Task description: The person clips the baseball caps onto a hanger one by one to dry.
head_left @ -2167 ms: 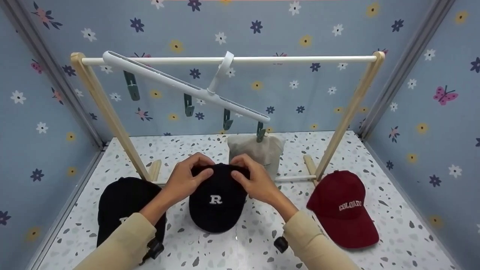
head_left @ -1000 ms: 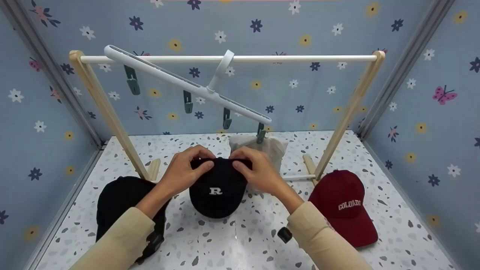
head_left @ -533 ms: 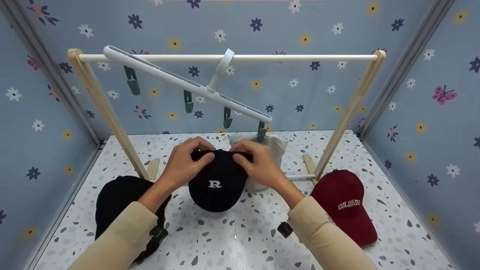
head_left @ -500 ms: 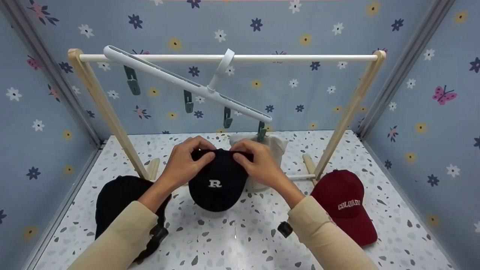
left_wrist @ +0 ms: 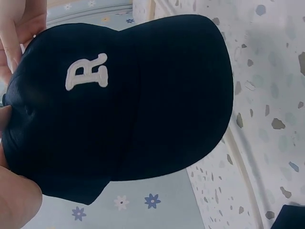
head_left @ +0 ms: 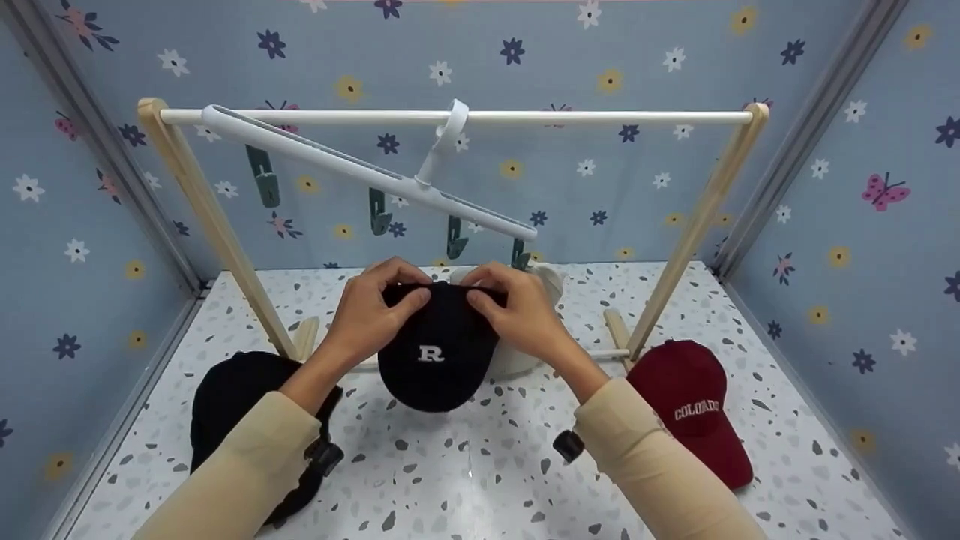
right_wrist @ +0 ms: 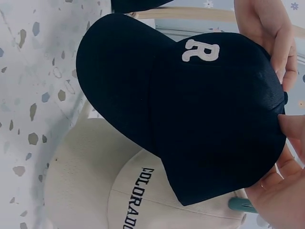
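A black baseball cap with a white letter R hangs brim-down between both hands, clear of the floor. My left hand pinches the left of its crown top, thumb in front and fingers behind. On the other side my right hand pinches the crown the same way. Just above the hands, a tilted white hanger with several dark green clips hangs from the rack bar. Its low right end carries a cream cap lettered COLORADO, with a green clip at its crown, partly hidden behind the right hand in the head view.
A wooden rack with a white bar spans the speckled white surface. Another black cap lies at the left, partly under the left sleeve. A dark red COLORADO cap lies at the right. Flowered blue walls enclose the space.
Both hands have lifted the black R cap upward, closer to the hanger's clips. The hanger's left end rose slightly and then sank again. The other caps on the surface stay put.
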Demonstrator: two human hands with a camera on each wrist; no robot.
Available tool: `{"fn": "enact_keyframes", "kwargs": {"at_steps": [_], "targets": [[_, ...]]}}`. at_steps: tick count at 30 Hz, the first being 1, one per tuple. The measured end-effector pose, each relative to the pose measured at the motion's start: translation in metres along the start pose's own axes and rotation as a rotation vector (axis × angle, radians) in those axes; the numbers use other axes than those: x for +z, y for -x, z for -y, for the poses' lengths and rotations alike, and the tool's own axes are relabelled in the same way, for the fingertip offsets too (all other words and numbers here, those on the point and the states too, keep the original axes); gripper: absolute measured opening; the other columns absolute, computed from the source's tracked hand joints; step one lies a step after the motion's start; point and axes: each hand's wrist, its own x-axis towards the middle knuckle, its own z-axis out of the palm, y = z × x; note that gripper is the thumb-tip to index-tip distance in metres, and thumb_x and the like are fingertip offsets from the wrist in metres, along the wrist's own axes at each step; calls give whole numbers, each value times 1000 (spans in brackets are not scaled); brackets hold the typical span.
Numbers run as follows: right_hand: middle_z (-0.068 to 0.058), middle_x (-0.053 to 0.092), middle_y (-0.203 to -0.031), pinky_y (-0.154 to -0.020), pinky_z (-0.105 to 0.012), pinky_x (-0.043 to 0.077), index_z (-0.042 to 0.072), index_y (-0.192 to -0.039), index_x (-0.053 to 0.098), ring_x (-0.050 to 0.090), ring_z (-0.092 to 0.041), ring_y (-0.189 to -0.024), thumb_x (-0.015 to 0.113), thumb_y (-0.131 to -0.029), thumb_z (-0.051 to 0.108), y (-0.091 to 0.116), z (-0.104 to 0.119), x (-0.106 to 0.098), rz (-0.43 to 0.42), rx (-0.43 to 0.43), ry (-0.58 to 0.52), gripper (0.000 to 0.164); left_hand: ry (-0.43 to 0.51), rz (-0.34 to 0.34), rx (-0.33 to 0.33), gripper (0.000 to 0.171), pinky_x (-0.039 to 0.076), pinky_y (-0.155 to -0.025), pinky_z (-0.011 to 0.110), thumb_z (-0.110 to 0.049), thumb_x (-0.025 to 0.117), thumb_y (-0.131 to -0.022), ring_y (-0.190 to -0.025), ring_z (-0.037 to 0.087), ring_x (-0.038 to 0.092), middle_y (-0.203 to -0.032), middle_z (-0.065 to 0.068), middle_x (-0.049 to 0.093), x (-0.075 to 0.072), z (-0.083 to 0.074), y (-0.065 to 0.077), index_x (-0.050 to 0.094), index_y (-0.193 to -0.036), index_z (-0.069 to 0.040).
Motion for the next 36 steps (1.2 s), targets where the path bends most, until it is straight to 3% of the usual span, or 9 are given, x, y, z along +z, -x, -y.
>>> {"fn": "enact_keyframes", "kwargs": {"at_steps": [5, 9, 18, 22, 28, 31, 36], "targets": [[0, 75, -90, -87, -35, 55, 14, -113, 76, 69, -14, -85, 71, -103, 14, -5, 3, -2, -2, 25, -12, 10, -4, -35, 10, 12, 50, -97, 43, -17, 76, -101, -108, 20, 65, -112, 1, 71, 1, -2, -3, 75, -113, -19], [-1, 77, -95, -90, -37, 55, 13, -116, 74, 71, -15, -90, 70, -104, 14, -8, 5, -3, -4, 56, -28, 13, -3, -52, 21, 11, 50, -96, 43, -17, 75, -102, -108, 20, 64, -112, 1, 71, 0, -5, -5, 75, -112, -18], [-6, 73, -128, -96, -39, 58, 12, -144, 62, 73, -21, -110, 64, -108, 31, -19, 12, -9, 27, 159, -62, 42, 6, -56, 68, 11, 50, -96, 42, -15, 74, -102, -107, 20, 64, -113, 1, 72, -2, -8, -9, 75, -112, -16], [-7, 65, -145, -108, -42, 51, 14, -154, 55, 68, -24, -124, 55, -111, 42, -27, 16, -14, 84, 175, -86, 52, 11, -54, 96, 11, 51, -96, 40, -16, 73, -103, -107, 18, 64, -113, 0, 72, -3, -8, -10, 76, -114, -16], [-7, 55, -157, -120, -44, 40, 15, -161, 48, 57, -24, -140, 44, -113, 47, -37, 21, -16, 131, 229, -209, 57, 34, -47, 78, 12, 51, -98, 40, -16, 73, -103, -108, 17, 65, -113, -1, 72, -4, -9, -11, 75, -114, -16], [-8, 55, -158, -121, -43, 39, 13, -161, 48, 53, -23, -144, 45, -115, 43, -41, 20, -14, 133, 227, -303, 55, 37, -45, 82, 12, 51, -98, 40, -16, 73, -103, -108, 17, 65, -113, -1, 73, -3, -8, -11, 75, -114, -16], [-7, 67, -144, -120, -40, 40, 16, -156, 54, 56, -18, -140, 48, -115, 36, -43, 17, -11, 143, 182, -390, 47, 25, -57, 80, 15, 50, -98, 41, -15, 74, -102, -109, 19, 64, -114, 1, 74, -3, -4, -11, 77, -117, -16]]}}
